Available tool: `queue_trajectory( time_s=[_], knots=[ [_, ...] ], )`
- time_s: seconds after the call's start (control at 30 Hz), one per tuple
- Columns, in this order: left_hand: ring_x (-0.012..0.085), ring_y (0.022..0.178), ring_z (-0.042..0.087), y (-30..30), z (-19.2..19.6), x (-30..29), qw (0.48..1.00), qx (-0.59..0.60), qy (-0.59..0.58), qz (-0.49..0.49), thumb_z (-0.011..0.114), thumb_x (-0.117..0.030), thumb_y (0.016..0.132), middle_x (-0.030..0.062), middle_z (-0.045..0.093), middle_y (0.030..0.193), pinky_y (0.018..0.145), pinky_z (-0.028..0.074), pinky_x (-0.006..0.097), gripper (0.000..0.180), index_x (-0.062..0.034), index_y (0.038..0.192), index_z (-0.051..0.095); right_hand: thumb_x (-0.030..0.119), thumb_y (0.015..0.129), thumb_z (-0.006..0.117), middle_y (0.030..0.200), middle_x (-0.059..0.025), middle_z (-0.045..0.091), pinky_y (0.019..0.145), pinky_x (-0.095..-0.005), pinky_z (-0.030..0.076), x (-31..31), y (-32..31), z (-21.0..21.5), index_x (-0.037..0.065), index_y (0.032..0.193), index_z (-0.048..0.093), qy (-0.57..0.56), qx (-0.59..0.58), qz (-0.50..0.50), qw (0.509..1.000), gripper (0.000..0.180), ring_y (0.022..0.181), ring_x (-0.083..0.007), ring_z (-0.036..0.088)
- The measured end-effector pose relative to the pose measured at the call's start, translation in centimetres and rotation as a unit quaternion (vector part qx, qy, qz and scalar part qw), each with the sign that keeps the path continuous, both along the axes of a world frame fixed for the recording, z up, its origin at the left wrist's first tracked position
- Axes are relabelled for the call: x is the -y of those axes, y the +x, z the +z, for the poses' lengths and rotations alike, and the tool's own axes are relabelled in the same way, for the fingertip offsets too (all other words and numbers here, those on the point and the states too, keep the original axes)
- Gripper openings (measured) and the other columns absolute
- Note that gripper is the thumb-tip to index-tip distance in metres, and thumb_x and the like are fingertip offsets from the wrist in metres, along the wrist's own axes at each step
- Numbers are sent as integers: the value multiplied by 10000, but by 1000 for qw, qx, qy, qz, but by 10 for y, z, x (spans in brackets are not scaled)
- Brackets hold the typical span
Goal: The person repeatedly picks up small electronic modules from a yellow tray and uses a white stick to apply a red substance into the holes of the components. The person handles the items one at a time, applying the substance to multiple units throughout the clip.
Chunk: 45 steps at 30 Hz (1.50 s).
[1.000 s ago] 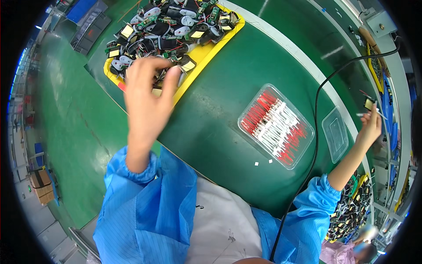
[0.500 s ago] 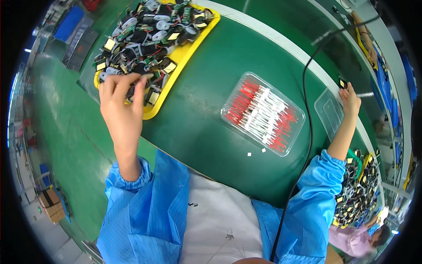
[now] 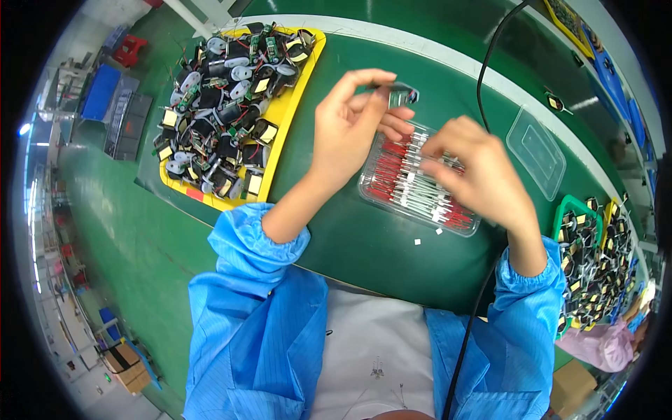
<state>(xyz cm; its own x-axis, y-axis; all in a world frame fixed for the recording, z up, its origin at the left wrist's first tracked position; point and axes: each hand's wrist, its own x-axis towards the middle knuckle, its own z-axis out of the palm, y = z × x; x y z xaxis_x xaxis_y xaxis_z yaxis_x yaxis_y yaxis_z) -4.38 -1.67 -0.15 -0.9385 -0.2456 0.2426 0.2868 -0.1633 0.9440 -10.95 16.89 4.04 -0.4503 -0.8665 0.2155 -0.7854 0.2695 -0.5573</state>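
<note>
My left hand is raised over the middle of the table, its fingers closed round a small device with a green circuit board. Its lower side is hidden by the fingers. My right hand reaches over a clear plastic box full of thin red and white pieces that look like cut wires. Its fingers are curled together above the wires, and what they pinch, if anything, is too small to make out. At left, a yellow tray holds a heap of similar black and grey devices.
A clear lid lies right of the box. Beyond it sits one black device. A black cable crosses the table. Two white bits lie before the box. A green-rimmed tray of devices and a person in pink are at right.
My left hand has come from the yellow tray to the middle, now with a device in it. My right hand has left the device at the far right and moved in over the wire box.
</note>
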Motion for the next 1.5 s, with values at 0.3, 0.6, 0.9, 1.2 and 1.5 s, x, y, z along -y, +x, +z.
queue_trajectory(
  time_s=[0.3,0.6,0.9,1.2,1.5],
  knots=[
    [382,1025,569,1,-4,13,975,-32,176,-130,403,-173,880,268,517,1163,907,445,434,426,-16,1272,344,54,688,664,744,-114,581,674,-411,471,5,11,-14,5,750,565,51,-24,-11,998,127,776,-291,554],
    [377,982,583,7,7,9,955,18,220,-198,412,-193,871,265,514,1163,902,445,427,486,-26,1311,295,17,711,616,730,-154,569,648,-409,456,1,0,-18,-14,718,531,17,-9,27,999,91,732,-326,550],
    [251,884,619,3,-5,5,986,-17,119,-114,582,52,832,155,553,1030,806,514,360,404,-63,1161,378,11,737,608,678,-97,553,598,-322,450,-8,-6,9,-5,795,515,-44,138,36,989,111,651,-227,572],
    [185,781,547,10,6,5,988,25,23,-151,532,-58,887,159,572,967,703,452,291,318,-15,1178,412,22,665,711,751,-56,538,573,-264,368,-20,-12,30,-3,826,621,-203,235,-60,949,186,678,-133,476],
    [130,748,441,10,3,8,981,52,93,-163,385,-374,961,109,525,1014,710,383,278,525,37,1288,397,138,876,532,765,-44,497,507,-191,350,-18,-16,18,-65,1053,587,-248,316,-66,914,275,613,-69,433]
  ],
)
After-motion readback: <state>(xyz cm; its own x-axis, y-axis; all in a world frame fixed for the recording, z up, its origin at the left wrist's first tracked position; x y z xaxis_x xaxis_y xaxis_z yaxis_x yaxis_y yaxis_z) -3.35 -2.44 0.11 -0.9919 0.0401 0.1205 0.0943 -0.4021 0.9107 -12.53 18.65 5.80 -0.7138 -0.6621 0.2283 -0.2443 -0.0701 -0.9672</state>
